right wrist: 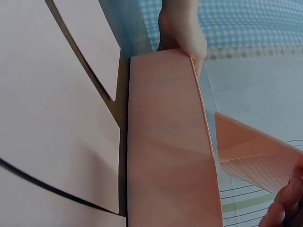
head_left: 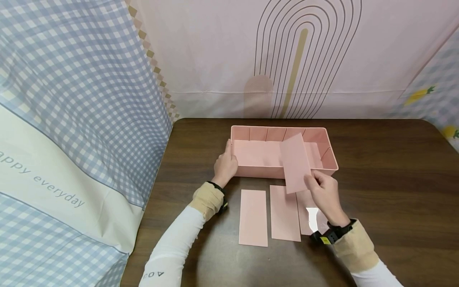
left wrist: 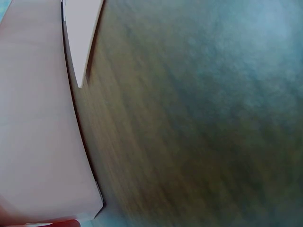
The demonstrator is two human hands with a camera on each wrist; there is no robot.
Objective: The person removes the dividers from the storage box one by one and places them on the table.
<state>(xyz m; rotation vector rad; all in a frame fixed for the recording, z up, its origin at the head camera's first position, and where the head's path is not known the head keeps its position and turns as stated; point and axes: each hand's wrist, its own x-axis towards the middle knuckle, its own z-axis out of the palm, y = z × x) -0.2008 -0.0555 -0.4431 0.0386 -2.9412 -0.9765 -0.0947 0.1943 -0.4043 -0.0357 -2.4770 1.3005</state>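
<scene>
A long pink box (head_left: 258, 172) stands at the back of the table, its front wall towards me. My left hand (head_left: 226, 164) holds the box by its left end; the right wrist view shows that hand (right wrist: 182, 30) at the box's far corner. Between thumb and fingers, my right hand (head_left: 325, 191) pinches a flat pink divider (head_left: 295, 161) by its lower right edge. The divider is tilted above the box's front rim and overlaps the box in the head view. In front of the box lie a left panel (head_left: 253, 219), a middle panel (head_left: 285, 215) and a right panel (head_left: 305, 217).
Upright grooves (head_left: 267, 134) line the inner back wall of the box. A dark wooden table (head_left: 394, 191) carries everything. Behind it hangs a pale curtain (head_left: 208, 52) with arches, and a blue checked cloth (head_left: 89, 79) covers the left side.
</scene>
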